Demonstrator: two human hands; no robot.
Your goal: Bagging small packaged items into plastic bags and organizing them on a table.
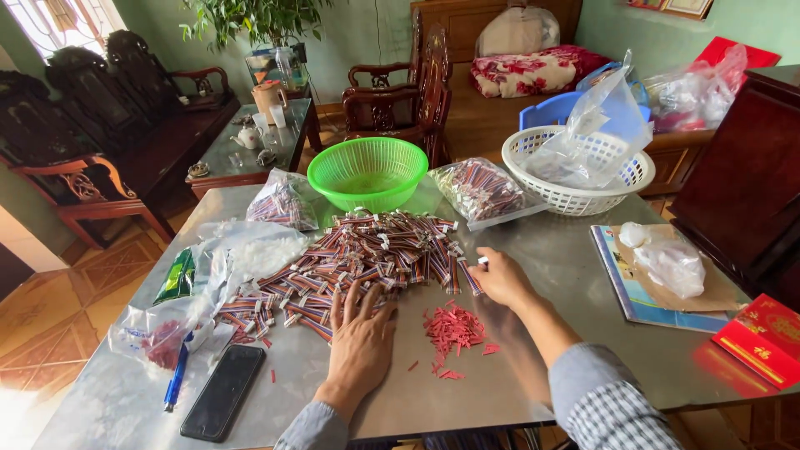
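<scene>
While both hands rest on the steel table (pixel 575 292), the heap of small striped wire pieces (pixel 358 258) lies at its middle and serves as the reference for all that follows. Left hand (pixel 360 337): flat, palm down, fingers spread, fingertips touching the near edge of the heap; it holds nothing. Right hand (pixel 502 279): at the heap's right edge, fingers curled together; it appears to pinch one small white-tipped piece at the fingertips, though motion blur leaves this uncertain.

Just near of the heap, between the two hands, lies a small pile of red scraps (pixel 452 329). Beyond the heap stands a green basket (pixel 367 171), touching or almost touching it. Beyond and to the right of the heap lies a clear bag of striped pieces (pixel 482 190), with a white basket (pixel 577 171) further right holding a crumpled clear bag. Beyond and to the left lies a second bag of pieces (pixel 283 202).

Left of the heap sit loose clear plastic bags (pixel 242 250). Near and left of the heap lie a black phone (pixel 223 392) and a blue pen (pixel 176 379), side by side. Well to the right of the heap, a white bundle (pixel 671 262) rests on a magazine (pixel 633 304), with a red packet (pixel 762 337) at the table's corner.
</scene>
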